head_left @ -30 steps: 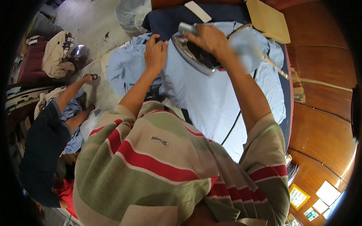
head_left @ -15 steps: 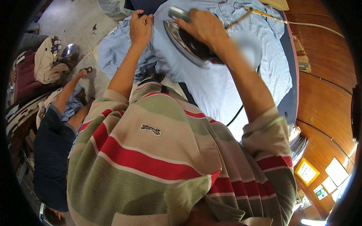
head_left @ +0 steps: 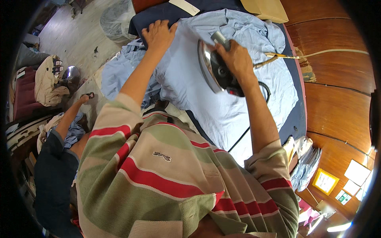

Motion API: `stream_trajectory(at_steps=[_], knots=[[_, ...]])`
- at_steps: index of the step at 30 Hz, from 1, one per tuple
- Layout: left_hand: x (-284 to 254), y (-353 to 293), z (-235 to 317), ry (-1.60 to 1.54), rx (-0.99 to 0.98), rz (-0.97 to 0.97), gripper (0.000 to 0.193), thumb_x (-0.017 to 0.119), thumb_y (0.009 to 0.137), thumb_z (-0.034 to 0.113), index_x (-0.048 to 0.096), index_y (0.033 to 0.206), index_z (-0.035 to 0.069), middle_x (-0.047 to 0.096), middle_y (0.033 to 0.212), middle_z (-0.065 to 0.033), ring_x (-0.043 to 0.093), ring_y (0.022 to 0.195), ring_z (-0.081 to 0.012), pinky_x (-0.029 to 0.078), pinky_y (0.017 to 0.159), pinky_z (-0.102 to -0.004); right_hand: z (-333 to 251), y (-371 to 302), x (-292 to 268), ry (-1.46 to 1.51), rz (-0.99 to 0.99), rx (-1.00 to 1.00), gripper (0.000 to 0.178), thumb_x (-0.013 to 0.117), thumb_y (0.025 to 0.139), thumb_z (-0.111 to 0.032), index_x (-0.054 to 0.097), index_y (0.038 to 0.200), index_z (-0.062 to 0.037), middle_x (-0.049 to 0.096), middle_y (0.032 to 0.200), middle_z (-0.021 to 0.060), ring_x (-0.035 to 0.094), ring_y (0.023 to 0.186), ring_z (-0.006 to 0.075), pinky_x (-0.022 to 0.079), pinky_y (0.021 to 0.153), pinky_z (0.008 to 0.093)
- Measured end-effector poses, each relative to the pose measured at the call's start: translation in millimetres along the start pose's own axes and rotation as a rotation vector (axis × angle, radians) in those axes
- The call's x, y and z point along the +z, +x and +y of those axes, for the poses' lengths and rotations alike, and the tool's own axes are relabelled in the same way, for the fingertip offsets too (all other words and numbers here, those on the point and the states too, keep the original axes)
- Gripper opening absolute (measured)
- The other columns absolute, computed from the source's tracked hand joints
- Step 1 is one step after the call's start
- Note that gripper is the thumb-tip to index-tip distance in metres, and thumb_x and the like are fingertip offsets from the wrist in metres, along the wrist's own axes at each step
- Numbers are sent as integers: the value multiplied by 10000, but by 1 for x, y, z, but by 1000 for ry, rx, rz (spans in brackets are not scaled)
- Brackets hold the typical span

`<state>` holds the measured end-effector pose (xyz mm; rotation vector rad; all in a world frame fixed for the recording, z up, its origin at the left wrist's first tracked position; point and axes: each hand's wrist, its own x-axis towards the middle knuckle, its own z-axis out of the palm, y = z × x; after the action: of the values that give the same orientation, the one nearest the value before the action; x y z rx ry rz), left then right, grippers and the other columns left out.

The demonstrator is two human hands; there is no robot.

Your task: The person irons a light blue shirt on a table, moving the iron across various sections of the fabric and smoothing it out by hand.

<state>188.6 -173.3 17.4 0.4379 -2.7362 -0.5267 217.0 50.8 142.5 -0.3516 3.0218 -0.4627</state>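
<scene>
My right hand [head_left: 238,63] is wrapped round the handle of an electric iron [head_left: 217,71] with a shiny metal plate and a black body. The iron is over a light blue garment [head_left: 274,93] that looks like a shirt. I cannot tell whether its plate touches the cloth. At the garment's left edge, my left hand [head_left: 160,36] is open with fingers spread, palm down, and nothing shows in it. The garment lies on a dark blue padded ironing table [head_left: 291,123]. A black cord runs from the iron beneath my right forearm.
Crumpled blue clothing [head_left: 125,73] hangs left of the table. A brown envelope [head_left: 265,10] and a white card [head_left: 184,6] lie at its far end. A cable with a yellow rod [head_left: 279,55] comes from the right. Another person's dark clothing [head_left: 55,170] shows at left.
The view has tilted toward the table's far end. My right hand has shifted the iron over the garment, rightward in the picture. My left fingers, partly curled before, are now spread.
</scene>
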Motion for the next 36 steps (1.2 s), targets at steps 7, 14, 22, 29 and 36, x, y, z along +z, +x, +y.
stream_trajectory(at_steps=[7,14,22,29,36], knots=[[33,50,2,-65,208,-100,352,457,882,394,636,914,92,663,870,-111,631,856,-291,401,813,-490,-5,67,6,-82,-16,-70,544,537,799,-516,621,903,11,634,845,261,623,828,398,489,748,450],[15,57,4,-114,170,-198,257,483,885,307,621,899,91,664,900,-138,624,876,-314,435,807,-453,-29,84,12,-108,-60,-102,551,529,799,-526,622,907,6,639,845,242,625,835,389,493,752,448],[34,65,-11,16,333,-120,244,480,861,293,601,907,86,642,929,-110,617,874,-310,449,790,-454,-3,67,10,-77,-46,-27,555,563,797,-519,608,905,23,627,786,271,625,786,413,486,722,447],[31,75,-15,-79,239,-190,262,485,844,300,636,911,97,663,939,-100,629,884,-293,454,782,-450,-30,77,9,-96,-65,-116,530,552,794,-510,626,921,0,641,811,243,630,818,395,504,731,447],[11,80,-14,-91,179,-341,299,464,877,338,622,1011,122,631,1040,-143,580,998,-320,430,853,-438,-53,104,21,-107,-71,-156,539,549,788,-505,639,954,0,645,868,234,636,838,375,509,752,442]])
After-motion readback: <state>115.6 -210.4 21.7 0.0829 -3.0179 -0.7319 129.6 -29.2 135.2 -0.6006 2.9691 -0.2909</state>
